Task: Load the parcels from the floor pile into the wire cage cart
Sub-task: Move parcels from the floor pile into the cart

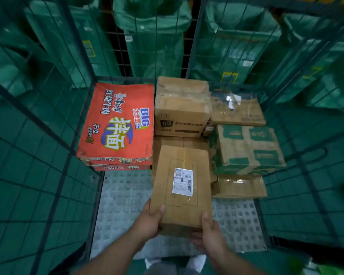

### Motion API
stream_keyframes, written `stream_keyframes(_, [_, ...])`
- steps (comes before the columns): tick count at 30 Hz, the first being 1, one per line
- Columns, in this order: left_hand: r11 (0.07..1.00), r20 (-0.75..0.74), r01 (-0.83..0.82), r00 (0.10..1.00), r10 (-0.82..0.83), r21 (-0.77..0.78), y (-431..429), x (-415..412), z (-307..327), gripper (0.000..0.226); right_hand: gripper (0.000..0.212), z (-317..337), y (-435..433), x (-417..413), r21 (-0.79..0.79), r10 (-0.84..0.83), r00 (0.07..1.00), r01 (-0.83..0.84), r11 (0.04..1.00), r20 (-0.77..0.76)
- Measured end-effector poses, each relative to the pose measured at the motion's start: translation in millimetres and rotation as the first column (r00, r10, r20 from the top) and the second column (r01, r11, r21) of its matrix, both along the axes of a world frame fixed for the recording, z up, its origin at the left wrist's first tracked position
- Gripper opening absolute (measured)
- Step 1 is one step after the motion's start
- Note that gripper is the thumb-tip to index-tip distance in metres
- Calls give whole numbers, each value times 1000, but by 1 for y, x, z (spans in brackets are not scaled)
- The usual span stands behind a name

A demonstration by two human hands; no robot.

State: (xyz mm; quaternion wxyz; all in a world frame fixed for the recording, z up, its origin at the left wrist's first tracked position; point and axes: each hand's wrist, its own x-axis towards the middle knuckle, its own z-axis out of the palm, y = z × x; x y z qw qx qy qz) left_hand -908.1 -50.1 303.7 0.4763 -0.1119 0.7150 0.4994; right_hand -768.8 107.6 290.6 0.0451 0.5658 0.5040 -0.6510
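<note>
Gripping brown parcel (182, 187): left hand (147, 222), right hand (209, 234).

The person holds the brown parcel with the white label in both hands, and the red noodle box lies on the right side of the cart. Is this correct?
Not quite. The head view shows the red noodle box on the left of the cart, not the right. The left hand and right hand do hold the brown parcel with the white label.
</note>
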Motion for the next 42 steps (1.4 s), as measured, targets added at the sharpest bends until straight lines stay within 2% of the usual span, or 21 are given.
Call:
stream_keyframes(3, [999, 15, 15, 1000, -14, -41, 6, -9, -31, 39, 56, -38, 5, -7, -20, -20, 999, 21, 1000, 40])
stream_keyframes(7, [998, 16, -1, 1000, 2, -68, 17, -16, -73, 27, 65, -76, 17, -19, -14, 34, 995, -33, 999, 93])
stream_keyframes(11, [999, 13, -17, 1000, 17, -48, 36, -31, -102, 20, 41, -100, 36, -38, -50, 15, 999, -13, 999, 46])
stream_keyframes(16, [993, -34, -71, 997, 68, -92, 70, -73, -142, 23, 42, -146, 76, -90, -39, 67, 998, -67, 997, 1])
stream_keyframes(20, [968, -50, -207, 978, 202, -140, 95, -114, -171, 10, 39, -182, 102, -144, -17, 138, 990, -138, 990, -13])
stream_keyframes(25, [865, -27, -470, 881, 473, -173, 118, -140, -208, 28, 37, -211, 122, -192, -9, 210, 975, -210, 978, 72])
stream_keyframes(26, [834, -30, -524, 849, 527, -174, 123, -145, -213, 29, 42, -213, 125, -199, -6, 217, 973, -217, 976, 78])
stream_keyframes(29, [765, -38, -620, 781, 624, -175, 140, -164, -213, 25, 80, -221, 131, -217, -60, 227, 963, -220, 974, 147])
stream_keyframes(30, [761, -49, -621, 780, 624, -191, 142, -167, -214, 35, 84, -223, 131, -220, -71, 238, 959, -229, 971, 156])
stream_keyframes(31, [776, -76, -586, 807, 586, -234, 143, -167, -214, 55, 86, -218, 133, -220, -82, 269, 949, -259, 963, 167])
stream_keyframes(32, [797, -110, -514, 855, 508, -317, 142, -165, -212, 76, 87, -210, 136, -219, -106, 299, 938, -284, 953, 176])
stream_keyframes(34, [814, -126, -325, 945, 303, -482, 137, -159, -197, 90, 83, -197, 143, -212, -176, 350, 918, -319, 931, 187])
stream_keyframes(36, [821, -59, -254, 963, 261, -511, 134, -150, -180, 84, 92, -189, 149, -202, -222, 394, 892, -347, 911, 223])
stream_keyframes(39, [895, 72, -192, 968, 240, -403, 130, -130, -145, 58, 106, -182, 146, -169, -262, 467, 857, -410, 874, 217])
stream_keyframes(40, [918, 101, -149, 975, 199, -366, 129, -118, -135, 54, 99, -175, 142, -155, -278, 490, 845, -428, 860, 216])
stream_keyframes(42, [940, 163, -38, 982, 98, -340, 125, -87, -118, 46, 67, -159, 132, -119, -286, 505, 836, -440, 851, 217])
